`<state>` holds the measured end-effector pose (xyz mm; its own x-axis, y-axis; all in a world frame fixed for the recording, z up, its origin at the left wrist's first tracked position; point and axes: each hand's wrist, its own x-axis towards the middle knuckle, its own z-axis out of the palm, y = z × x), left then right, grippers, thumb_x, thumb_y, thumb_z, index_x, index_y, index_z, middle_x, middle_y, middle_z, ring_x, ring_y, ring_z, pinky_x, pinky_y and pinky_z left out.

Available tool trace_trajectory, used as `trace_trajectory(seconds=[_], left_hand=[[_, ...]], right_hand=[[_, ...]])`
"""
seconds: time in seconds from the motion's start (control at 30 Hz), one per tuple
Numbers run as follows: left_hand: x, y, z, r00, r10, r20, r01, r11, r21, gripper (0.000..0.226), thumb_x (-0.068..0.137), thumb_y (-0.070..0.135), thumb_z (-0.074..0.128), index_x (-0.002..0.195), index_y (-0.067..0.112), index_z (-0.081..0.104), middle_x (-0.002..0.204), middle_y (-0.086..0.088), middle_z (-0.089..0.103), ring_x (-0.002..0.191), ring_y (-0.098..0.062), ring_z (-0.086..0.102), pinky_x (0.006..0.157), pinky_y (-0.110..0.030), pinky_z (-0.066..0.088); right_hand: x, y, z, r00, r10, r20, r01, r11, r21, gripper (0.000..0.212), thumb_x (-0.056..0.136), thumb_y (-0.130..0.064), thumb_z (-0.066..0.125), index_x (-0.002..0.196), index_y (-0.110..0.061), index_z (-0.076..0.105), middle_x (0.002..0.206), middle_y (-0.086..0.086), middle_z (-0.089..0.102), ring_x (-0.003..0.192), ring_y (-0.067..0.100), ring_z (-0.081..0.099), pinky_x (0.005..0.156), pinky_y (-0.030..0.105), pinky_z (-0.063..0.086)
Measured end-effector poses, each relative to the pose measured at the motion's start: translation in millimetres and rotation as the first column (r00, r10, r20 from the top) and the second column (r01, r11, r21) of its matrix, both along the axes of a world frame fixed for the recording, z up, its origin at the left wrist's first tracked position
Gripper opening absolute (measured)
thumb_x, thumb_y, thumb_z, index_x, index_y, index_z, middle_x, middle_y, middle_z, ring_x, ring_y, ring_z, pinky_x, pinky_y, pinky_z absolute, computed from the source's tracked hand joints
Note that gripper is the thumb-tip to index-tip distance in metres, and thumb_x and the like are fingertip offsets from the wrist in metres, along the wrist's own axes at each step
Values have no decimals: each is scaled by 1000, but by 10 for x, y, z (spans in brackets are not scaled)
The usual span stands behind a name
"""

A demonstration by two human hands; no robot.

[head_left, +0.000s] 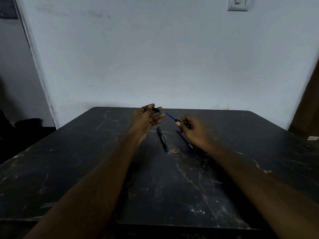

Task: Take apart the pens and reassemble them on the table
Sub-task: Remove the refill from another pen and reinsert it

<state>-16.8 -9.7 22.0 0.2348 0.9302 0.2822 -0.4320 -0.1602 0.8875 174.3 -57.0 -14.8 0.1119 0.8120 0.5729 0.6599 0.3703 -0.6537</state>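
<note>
**Barrel in One Hand, Refill in the Other**

My left hand (pixel 146 118) pinched a short black barrel (pixel 156 110) between thumb and fingertips, its blue-rimmed end turned toward my other hand. I held it up off the table (pixel 86 169) so the opening faced the part meant for it. My right hand (pixel 191 128) gripped the blue refill (pixel 170 116) near its thicker end, fingers curled round it, the fine tip aimed up and left at the barrel's mouth. The two parts were near each other but apart, with a clear gap between tip and opening. I judged this pen was mid-way through either coming apart or going back together; I could not tell which.

Below my hands a black pen (pixel 162 139) lay flat on the table, looking whole, with a blue end toward me. Just beside it a slim dark piece (pixel 183 138) lay partly under my right hand, too dim to name. Both lay close by, within easy reach for their turn.
</note>
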Motion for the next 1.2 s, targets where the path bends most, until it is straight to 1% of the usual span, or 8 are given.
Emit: trace_trajectory(seconds=[0.17,0.33,0.5,0.57,0.7,0.8,1.03,1.2], left_hand=[[38,-28,1,1000,8,-15,-8,1000,6,18,101,25,46,90,17,58,99,-5,71,75,-13,73,65,-25,57],[59,-61,10,999,10,-44,-9,999,34,16,101,25,47,94,16,58,100,-7,69,72,-11,73,62,-23,57],[84,-85,5,997,9,-77,-5,999,48,16,100,24,48,105,11,56,102,-12,69,72,-12,73,61,-23,58],[89,-91,3,996,4,-92,0,999,53,19,100,24,49,110,8,55,104,-13,69,74,-13,73,62,-23,57],[80,-90,12,999,4,-49,-1,999,49,14,101,24,48,99,15,58,105,-12,70,75,-14,73,62,-23,58],[41,-78,14,1000,0,0,0,1000,24,17,102,26,45,91,19,57,100,-7,72,76,-15,73,64,-25,57],[52,-76,7,1000,-19,-20,20,999,28,16,101,29,46,96,18,56,108,-11,70,79,-17,73,62,-24,57],[65,-97,11,999,-23,-30,24,999,29,15,101,26,45,100,15,56,101,-11,70,73,-13,73,64,-24,59]], right_hand=[[7,1,-27,999,-2,37,2,1000,6,23,88,-44,57,82,-23,58,71,0,67,67,18,63,66,43,53],[-4,3,-26,999,7,38,-8,1000,10,21,90,-41,59,83,-20,58,75,5,67,70,23,63,68,48,53],[-19,-20,-11,999,-8,50,7,1000,20,24,87,-50,55,82,-26,57,73,-1,68,69,18,64,67,45,54],[-23,-24,-11,999,-8,44,8,1000,16,22,88,-47,57,82,-26,58,73,-1,68,69,17,64,66,43,54],[-23,-19,-6,998,-24,52,23,1000,20,19,90,-42,58,84,-24,58,76,2,67,71,19,62,67,42,52],[-17,-22,-13,999,-16,40,15,1000,24,19,90,-43,58,81,-27,57,75,0,66,70,18,61,66,42,51],[-10,-22,-20,999,-16,31,16,1000,20,19,88,-49,56,81,-31,56,73,-3,65,68,15,61,64,41,51],[-3,-16,-25,999,-25,43,24,999,23,19,88,-46,59,85,-27,58,76,-2,66,70,17,62,65,41,52]])
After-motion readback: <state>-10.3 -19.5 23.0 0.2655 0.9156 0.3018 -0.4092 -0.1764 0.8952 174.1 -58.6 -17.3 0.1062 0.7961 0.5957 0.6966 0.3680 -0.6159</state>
